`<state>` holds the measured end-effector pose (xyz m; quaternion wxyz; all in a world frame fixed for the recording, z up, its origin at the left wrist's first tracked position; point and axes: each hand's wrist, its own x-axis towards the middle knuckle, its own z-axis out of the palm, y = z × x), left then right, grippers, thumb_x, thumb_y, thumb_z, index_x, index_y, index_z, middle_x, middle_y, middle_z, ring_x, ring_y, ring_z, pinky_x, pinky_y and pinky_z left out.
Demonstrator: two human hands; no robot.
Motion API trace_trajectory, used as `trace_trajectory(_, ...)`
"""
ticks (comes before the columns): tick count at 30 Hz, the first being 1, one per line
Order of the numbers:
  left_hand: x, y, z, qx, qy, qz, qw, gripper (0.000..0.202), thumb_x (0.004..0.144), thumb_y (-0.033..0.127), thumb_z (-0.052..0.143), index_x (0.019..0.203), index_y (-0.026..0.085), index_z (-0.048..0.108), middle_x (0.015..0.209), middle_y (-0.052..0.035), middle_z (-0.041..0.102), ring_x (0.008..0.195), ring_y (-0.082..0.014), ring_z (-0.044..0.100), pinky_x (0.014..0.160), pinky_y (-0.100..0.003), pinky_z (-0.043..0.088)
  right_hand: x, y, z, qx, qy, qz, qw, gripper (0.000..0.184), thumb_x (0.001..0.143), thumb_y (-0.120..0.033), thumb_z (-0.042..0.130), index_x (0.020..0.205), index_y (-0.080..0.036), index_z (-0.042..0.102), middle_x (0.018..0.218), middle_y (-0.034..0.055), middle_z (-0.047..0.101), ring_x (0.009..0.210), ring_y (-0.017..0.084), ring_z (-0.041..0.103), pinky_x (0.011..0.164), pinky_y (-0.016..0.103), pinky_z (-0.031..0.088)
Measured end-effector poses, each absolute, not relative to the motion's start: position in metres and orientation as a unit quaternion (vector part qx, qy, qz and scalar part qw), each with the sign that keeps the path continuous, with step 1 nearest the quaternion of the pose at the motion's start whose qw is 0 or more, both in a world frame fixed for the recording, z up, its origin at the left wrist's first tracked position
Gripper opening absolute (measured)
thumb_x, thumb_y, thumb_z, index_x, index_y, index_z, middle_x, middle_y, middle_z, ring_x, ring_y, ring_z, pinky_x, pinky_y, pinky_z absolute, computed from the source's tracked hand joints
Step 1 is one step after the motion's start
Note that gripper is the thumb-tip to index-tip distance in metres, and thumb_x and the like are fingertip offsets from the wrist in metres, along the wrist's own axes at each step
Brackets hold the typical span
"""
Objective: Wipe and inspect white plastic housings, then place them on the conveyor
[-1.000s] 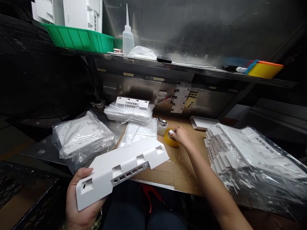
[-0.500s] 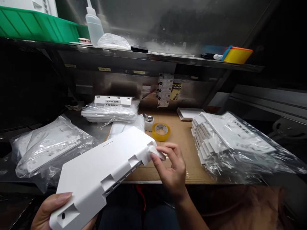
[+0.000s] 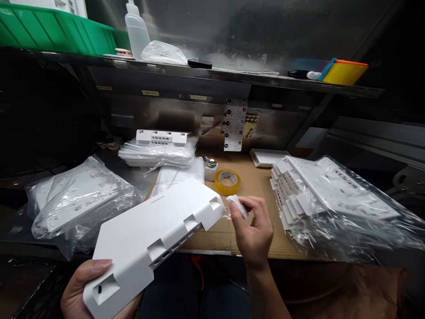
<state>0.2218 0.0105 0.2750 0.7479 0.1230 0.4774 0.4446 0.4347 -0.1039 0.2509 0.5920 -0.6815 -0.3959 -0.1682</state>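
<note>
A white plastic router housing [image 3: 149, 226] with HUAWEI lettering is tilted in front of me. My left hand [image 3: 88, 283] grips its near left end, thumb on top and fingers underneath. Square recesses and a row of port openings run along its near side. Just off the housing's far right corner, my right hand [image 3: 254, 226] pinches a small folded white cloth [image 3: 238, 206] between thumb and fingers. The cloth and the housing are apart. Behind them on the cardboard lie a roll of yellow tape [image 3: 227, 182] and a small white dispenser bottle [image 3: 210, 169] with a metal top.
Bagged white housings lie at left [image 3: 83, 195], and a bagged stack [image 3: 332, 190] sits at right. Another white housing [image 3: 162, 138] rests on plastic bags at the back. Overhead, a metal shelf [image 3: 232, 76] carries a green bin [image 3: 56, 31], a squeeze bottle [image 3: 137, 33] and a yellow container [image 3: 345, 72].
My right hand has drawn the cloth away from the housing's corner, to the right. The housing stays in my left hand, and the whole view has shifted slightly.
</note>
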Motion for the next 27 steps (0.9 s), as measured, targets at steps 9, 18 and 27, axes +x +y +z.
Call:
trace_trajectory(9,0.258,0.008,0.286,-0.023,0.386,0.517,0.763,0.069,0.066,0.007,0.049,0.134,0.017,0.061,0.076,-0.0039,0.074,0.061,-0.0235,0.071,0.083,-0.043,0.063,0.386,-0.110,0.248,-0.662,-0.479,-0.027,0.576,0.023,0.093,-0.014,0.067,0.114,-0.023,0.068,0.105,0.0042,0.060,0.097,0.012,0.060,0.082,0.024,0.051)
trace_trajectory(18,0.266,-0.003,0.264,0.092,0.303,0.445,0.838,0.048,0.062,0.025,0.072,0.108,0.010,0.072,0.090,-0.0118,0.073,0.089,-0.0361,0.072,0.092,-0.050,0.060,0.337,-0.086,0.263,-0.566,-0.586,-0.013,0.579,0.021,0.088,-0.010,0.069,0.108,-0.018,0.068,0.092,0.0045,0.063,0.083,0.014,0.058,0.073,0.030,0.048)
trace_trajectory(27,0.266,-0.005,0.263,0.108,0.315,0.422,0.843,0.043,0.060,0.026,0.071,0.100,0.009,0.074,0.094,-0.0110,0.074,0.097,-0.0369,0.071,0.098,-0.047,0.058,0.331,-0.081,0.251,-0.561,-0.594,-0.044,0.575,0.020,0.089,-0.009,0.069,0.107,-0.017,0.070,0.089,0.0033,0.064,0.083,0.015,0.057,0.077,0.034,0.042)
